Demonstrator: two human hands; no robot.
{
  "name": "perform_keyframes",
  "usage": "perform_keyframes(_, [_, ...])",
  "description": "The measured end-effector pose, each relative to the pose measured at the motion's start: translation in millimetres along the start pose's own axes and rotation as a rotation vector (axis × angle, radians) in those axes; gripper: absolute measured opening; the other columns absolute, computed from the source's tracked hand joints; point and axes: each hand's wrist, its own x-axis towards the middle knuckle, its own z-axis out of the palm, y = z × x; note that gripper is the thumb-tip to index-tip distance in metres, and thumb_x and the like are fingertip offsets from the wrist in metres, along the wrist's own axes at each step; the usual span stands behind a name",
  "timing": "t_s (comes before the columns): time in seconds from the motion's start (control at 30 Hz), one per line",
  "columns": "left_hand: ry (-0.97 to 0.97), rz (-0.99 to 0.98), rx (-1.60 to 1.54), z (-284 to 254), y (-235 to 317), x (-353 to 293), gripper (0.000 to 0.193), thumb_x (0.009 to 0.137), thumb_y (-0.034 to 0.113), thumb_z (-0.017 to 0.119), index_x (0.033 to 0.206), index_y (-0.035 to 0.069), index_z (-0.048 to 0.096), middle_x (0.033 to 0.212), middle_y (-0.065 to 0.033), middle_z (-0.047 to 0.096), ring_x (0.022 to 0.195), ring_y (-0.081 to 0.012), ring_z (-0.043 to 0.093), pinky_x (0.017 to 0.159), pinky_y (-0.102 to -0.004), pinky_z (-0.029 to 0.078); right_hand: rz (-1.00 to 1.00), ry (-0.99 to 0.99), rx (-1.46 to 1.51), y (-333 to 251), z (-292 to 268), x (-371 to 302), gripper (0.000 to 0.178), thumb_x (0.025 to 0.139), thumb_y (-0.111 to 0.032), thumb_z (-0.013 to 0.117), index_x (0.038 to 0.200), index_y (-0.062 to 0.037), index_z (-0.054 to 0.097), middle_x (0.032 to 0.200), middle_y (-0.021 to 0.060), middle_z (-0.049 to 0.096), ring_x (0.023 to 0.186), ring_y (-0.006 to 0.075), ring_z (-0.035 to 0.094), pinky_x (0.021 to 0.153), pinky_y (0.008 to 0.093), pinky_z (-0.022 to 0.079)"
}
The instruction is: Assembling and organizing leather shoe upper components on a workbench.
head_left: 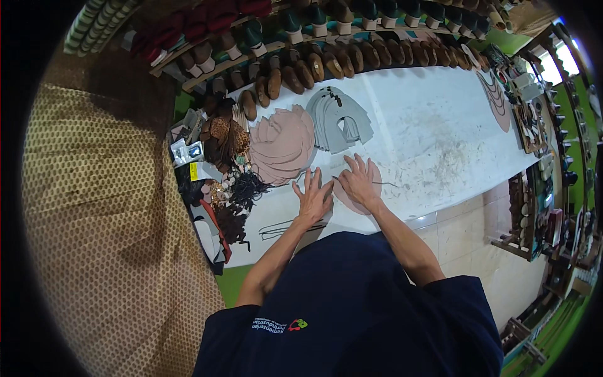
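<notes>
A pink flat cut piece [373, 173] lies on the white table, partly covered by my right hand [360, 184], which rests on it with fingers spread. From under this hand a thin dark strip [387, 183] sticks out to the right. My left hand [314, 198] is just left of the pink piece, its fingers stretched apart and its thumb side near a short dark bit between the hands. Whether it touches the strip is hard to make out. Beyond my hands lie a fanned pile of pink pieces [282, 144] and a stack of grey curved pieces [331, 119].
Several dark strips [274, 230] lie by my left forearm. Left on the white table [433, 119] are dark cords [250, 188] and mixed scraps. Shoe lasts [295, 80] line its back edge under shelves of more. Curved pink pieces [496, 103] lie far right. A patterned cover [119, 207] stands left.
</notes>
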Motion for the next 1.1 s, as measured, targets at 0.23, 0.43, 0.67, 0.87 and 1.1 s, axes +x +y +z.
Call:
perform_keyframes(0.23, [-0.011,-0.018,-0.014,-2.5,2.6,1.3,0.051,0.09,0.025,0.074,0.141,0.024,0.065,0.171,-0.0194,0.024,0.161,-0.0412,0.01,0.113,-0.0834,0.003,-0.007,-0.031,-0.06,1.2,7.7,3.4,0.025,0.098,-0.025,0.063,0.094,-0.0047,0.076,0.155,0.0129,0.051,0.153,0.04,0.031,0.123,0.0699,0.012])
perform_keyframes(0.43, [0.028,0.028,0.014,3.2,-1.3,-2.3,0.06,0.09,0.024,0.075,0.148,0.022,0.058,0.172,-0.0202,0.021,0.161,-0.0421,0.011,0.112,-0.083,0.004,-0.005,-0.032,-0.073,-3.2,8.3,7.7,0.024,0.097,-0.025,0.064,0.091,-0.0048,0.077,0.153,0.0126,0.052,0.153,0.0392,0.032,0.123,0.0697,0.012])
perform_keyframes(0.67, [-0.004,0.029,0.086,0.1,5.2,3.6,0.071,0.091,0.025,0.073,0.157,0.023,0.048,0.176,-0.0184,0.012,0.162,-0.0426,0.007,0.111,-0.0845,0.005,0.003,-0.021,-0.107,-0.7,7.5,7.7,0.024,0.095,-0.025,0.065,0.091,-0.0055,0.078,0.152,0.0124,0.053,0.152,0.0389,0.033,0.124,0.0693,0.012])
perform_keyframes(0.87, [-0.056,0.061,0.213,-2.9,4.6,5.8,0.069,0.093,0.03,0.067,0.158,0.023,0.048,0.176,-0.0161,0.013,0.162,-0.0413,0.006,0.111,-0.0855,0.003,0.046,-0.088,-0.055,-6.8,-5.5,4.6,0.023,0.094,-0.026,0.069,0.098,-0.0067,0.08,0.151,0.0128,0.053,0.15,0.0393,0.035,0.124,0.0666,0.016])
perform_keyframes(1.1, [-0.016,0.051,0.124,-2.5,3.6,4.3,0.068,0.091,0.03,0.062,0.157,0.02,0.05,0.176,-0.0137,0.015,0.162,-0.0396,0.008,0.113,-0.0841,-0.002,0.108,0.164,0.003,7.3,-17.7,-31.0,0.02,0.091,-0.026,0.075,0.102,-0.0116,0.082,0.148,0.012,0.057,0.147,0.0363,0.041,0.124,0.0596,0.022])
